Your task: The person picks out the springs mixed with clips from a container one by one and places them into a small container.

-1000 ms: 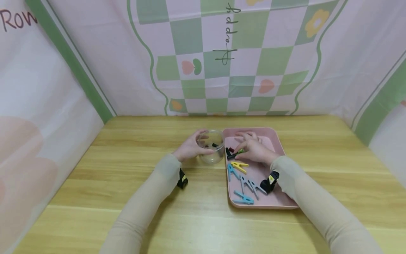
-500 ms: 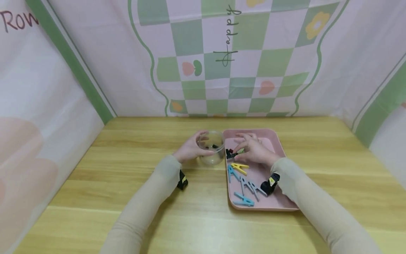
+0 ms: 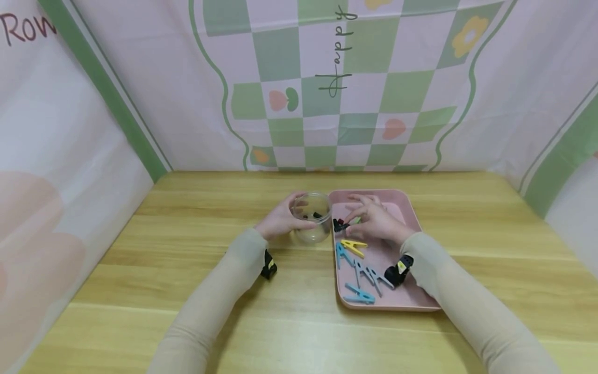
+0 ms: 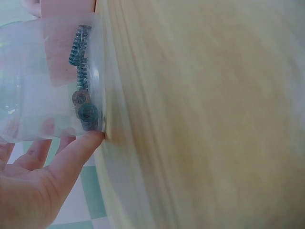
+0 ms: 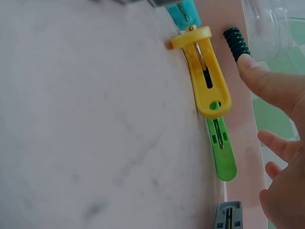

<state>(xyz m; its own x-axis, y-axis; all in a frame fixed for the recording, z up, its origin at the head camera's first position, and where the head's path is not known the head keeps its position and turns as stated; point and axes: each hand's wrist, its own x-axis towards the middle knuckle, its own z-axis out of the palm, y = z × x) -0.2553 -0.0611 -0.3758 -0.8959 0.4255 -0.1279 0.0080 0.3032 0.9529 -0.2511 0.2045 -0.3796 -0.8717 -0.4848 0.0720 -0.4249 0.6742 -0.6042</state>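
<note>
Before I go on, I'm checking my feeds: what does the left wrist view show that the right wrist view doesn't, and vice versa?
Only the left wrist view shows the left hand gripping the clear cup and the small ribbed pieces lying inside it.

Only the right wrist view shows a yellow clothespin, green clothespin, grey clothespin and teal clothespin, plus a dark ribbed piece touching the right hand.

Both show the clear cup, the pink tray and the checked backdrop.

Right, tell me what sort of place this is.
Probably a small tabletop work area, perhaps staged, judging by the bare-wood table, the printed cloth hung behind and beside it, and the pink tray of clothespins next to a clear jar.
</note>
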